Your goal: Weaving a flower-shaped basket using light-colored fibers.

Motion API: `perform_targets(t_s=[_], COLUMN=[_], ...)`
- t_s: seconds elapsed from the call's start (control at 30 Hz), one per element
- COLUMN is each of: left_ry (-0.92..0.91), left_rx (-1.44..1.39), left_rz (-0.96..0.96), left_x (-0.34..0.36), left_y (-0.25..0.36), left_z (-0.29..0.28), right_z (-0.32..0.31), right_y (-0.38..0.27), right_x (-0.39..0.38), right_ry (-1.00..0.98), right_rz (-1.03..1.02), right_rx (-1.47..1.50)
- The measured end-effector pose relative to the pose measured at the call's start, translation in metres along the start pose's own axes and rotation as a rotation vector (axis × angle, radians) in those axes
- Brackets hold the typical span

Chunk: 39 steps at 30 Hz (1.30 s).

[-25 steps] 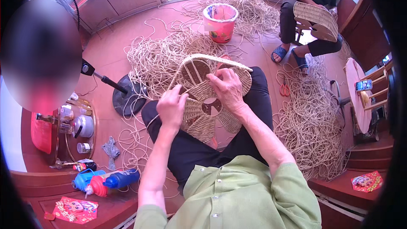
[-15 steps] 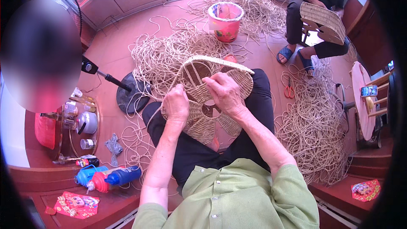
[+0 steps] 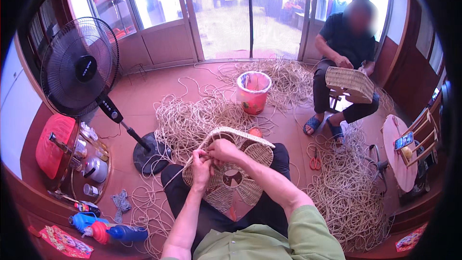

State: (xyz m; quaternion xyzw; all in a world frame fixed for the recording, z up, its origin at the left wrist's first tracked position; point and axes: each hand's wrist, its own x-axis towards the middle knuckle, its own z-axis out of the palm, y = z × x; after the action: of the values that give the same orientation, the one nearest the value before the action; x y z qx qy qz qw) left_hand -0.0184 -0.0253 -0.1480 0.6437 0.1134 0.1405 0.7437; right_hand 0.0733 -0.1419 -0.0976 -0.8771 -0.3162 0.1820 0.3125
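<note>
A woven cord piece [image 3: 219,197] with petal-shaped panels around a round middle opening rests across my lap, its thick rim arching up at the far side. My left hand [image 3: 201,168] is at its upper left part, fingers closed in a pinch on the cord. My right hand [image 3: 223,152] reaches across from the right, its closed fingers meeting the left fingertips at the same spot. The strand between them is mostly hidden by the fingers.
Tangled cord [image 3: 192,115] covers the floor ahead, with another heap [image 3: 341,192] at the right. Around me are a pink bucket [image 3: 255,98], red-handled scissors [image 3: 315,161], a standing fan [image 3: 82,67] and flasks [image 3: 127,232]. A person [image 3: 349,43] at far right handles another woven piece [image 3: 350,84].
My right hand has moved left to meet my left hand, uncovering the middle opening. The view has tilted up, showing more of the doors, fan and other person.
</note>
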Motion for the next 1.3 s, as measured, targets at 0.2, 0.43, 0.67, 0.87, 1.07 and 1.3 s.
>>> perform_targets(t_s=[0.2,0.43,0.67,0.87,1.07,1.3], left_ry=[0.196,0.282,0.308,0.397,0.392,0.407], left_rx=[0.258,0.340,0.207,0.321,-0.022,-0.010], left_rz=[0.383,0.356,0.224,0.331,0.119,-0.150], left_x=[-0.008,-0.017,-0.010,-0.010,-0.012,0.002], left_y=[-0.041,-0.025,-0.033,-0.070,-0.031,-0.020], left_z=[0.020,0.026,0.038,0.030,0.043,0.024], right_z=[0.039,-0.050,-0.001,0.009,0.009,0.020], right_y=[0.020,-0.010,-0.011,-0.056,-0.139,-0.107], right_x=[-0.077,-0.246,-0.243,-0.230,-0.199,-0.100], right_ry=[0.156,0.349,0.290,-0.327,-0.520,0.185], right_rz=[0.006,-0.242,-0.401,0.012,-1.038,-0.922], right_rx=[1.481,0.988,0.754,0.425,0.440,0.316])
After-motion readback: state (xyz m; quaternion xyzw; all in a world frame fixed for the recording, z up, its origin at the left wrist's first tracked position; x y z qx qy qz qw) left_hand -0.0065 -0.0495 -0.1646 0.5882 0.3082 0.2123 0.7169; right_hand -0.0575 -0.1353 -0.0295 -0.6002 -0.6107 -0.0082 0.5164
